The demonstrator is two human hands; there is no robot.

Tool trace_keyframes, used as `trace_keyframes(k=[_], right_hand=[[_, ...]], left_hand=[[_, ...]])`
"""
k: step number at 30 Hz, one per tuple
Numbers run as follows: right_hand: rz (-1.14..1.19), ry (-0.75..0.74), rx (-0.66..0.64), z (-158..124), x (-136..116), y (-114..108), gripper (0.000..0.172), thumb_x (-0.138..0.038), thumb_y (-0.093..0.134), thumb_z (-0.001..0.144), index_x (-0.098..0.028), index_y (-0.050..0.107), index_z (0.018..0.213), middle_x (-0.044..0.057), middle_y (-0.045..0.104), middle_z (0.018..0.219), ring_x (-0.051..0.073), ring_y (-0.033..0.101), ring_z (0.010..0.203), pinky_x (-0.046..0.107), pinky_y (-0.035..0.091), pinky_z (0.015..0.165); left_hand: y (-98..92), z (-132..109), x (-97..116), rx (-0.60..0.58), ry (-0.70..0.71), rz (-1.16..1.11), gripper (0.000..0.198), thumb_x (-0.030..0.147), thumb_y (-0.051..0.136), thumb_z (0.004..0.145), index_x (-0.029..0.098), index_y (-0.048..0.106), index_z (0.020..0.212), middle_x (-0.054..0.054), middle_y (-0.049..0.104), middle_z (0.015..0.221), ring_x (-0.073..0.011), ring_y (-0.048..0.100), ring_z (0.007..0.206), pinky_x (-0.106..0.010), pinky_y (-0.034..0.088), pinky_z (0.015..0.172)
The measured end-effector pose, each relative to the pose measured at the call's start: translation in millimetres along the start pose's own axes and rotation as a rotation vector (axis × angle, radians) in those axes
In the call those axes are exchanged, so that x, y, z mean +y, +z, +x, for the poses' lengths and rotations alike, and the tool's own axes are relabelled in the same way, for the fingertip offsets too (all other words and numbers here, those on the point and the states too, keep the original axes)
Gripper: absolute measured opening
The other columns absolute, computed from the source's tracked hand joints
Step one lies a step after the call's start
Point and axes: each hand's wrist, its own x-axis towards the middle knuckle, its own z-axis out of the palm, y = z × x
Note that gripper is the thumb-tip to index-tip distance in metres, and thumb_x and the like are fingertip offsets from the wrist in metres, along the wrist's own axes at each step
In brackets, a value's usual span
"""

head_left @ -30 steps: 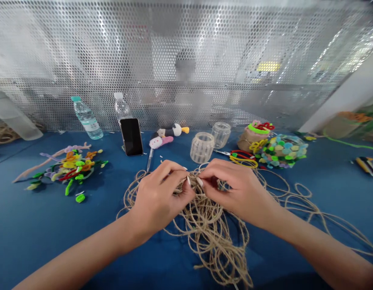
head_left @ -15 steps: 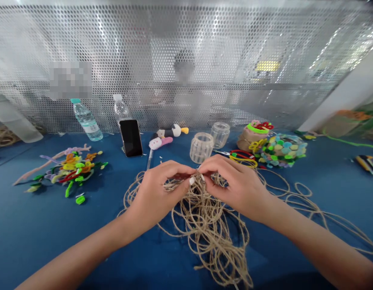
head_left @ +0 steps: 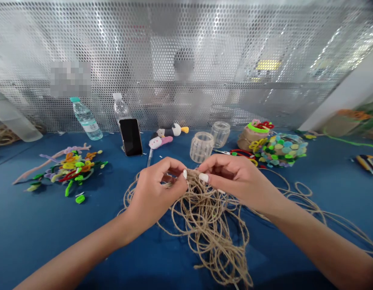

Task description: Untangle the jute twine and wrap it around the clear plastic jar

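Over twine point(head_left: 210, 225), 2 hands point(head_left: 154, 189), 2 clear jars point(head_left: 201, 148) beyond

A black-screened phone point(head_left: 131, 137) stands just in front of a white-capped bottle point(head_left: 120, 107). Left of the phone are a teal-capped bottle point(head_left: 87, 121) and a colourful heap of fuzzy stems point(head_left: 74, 165); right, a pink-and-white plush piece point(head_left: 156, 142); behind, a perforated metal panel point(head_left: 126, 48).
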Motion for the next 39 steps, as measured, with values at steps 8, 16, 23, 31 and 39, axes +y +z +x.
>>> trace_keyframes(k=[8,16,23,31,39], right_hand=[[0.151,0.005,-0.068,4,5,3,0.018,-0.017,0.058,0.076,-0.015,0.055,0.094,0.002,0.056,0.083,0.009,0.053,0.071,0.02,0.043,0.061],[0.172,-0.006,0.068,5,7,10,0.013,-0.027,0.062,0.078,-0.015,0.058,0.081,-0.004,0.05,0.062,0.005,0.044,0.053,0.017,0.034,0.047],[0.211,0.054,-0.025,6,14,7,0.019,-0.034,0.059,0.081,-0.015,0.055,0.081,-0.003,0.049,0.064,0.006,0.044,0.056,0.019,0.035,0.05],[0.15,0.051,0.04,6,9,10,0.02,-0.032,0.066,0.074,-0.014,0.057,0.078,-0.003,0.05,0.06,0.006,0.043,0.053,0.018,0.034,0.047],[0.047,0.05,0.038,4,8,11,0.011,-0.024,0.061,0.076,-0.014,0.06,0.079,-0.002,0.051,0.061,0.006,0.042,0.053,0.018,0.033,0.047]], left_hand=[[0.6,4,-1,-0.116,-0.236,-0.417,0.015,0.029,0.057,0.082,0.015,0.063,0.085,-0.003,0.065,0.074,-0.0106,0.061,0.064,-0.022,0.054,0.061],[1.6,-1,3,-0.104,-0.136,-0.178,0.012,0.028,0.057,0.083,0.017,0.062,0.084,0.0,0.062,0.074,-0.0075,0.055,0.064,-0.016,0.045,0.055],[1.2,1,5,-0.099,-0.059,0.019,0.013,0.026,0.05,0.086,0.017,0.059,0.081,0.001,0.062,0.075,-0.0081,0.056,0.065,-0.016,0.045,0.055],[-2.7,0,0,0.051,0.416,0.273,0.01,0.01,0.056,0.08,0.015,0.062,0.087,-0.003,0.063,0.087,-0.0106,0.06,0.081,-0.022,0.048,0.074],[-3.7,3,-1,-0.038,0.31,0.235,0.011,0.012,0.059,0.077,0.014,0.067,0.084,-0.004,0.064,0.081,-0.0107,0.06,0.073,-0.021,0.047,0.067]])
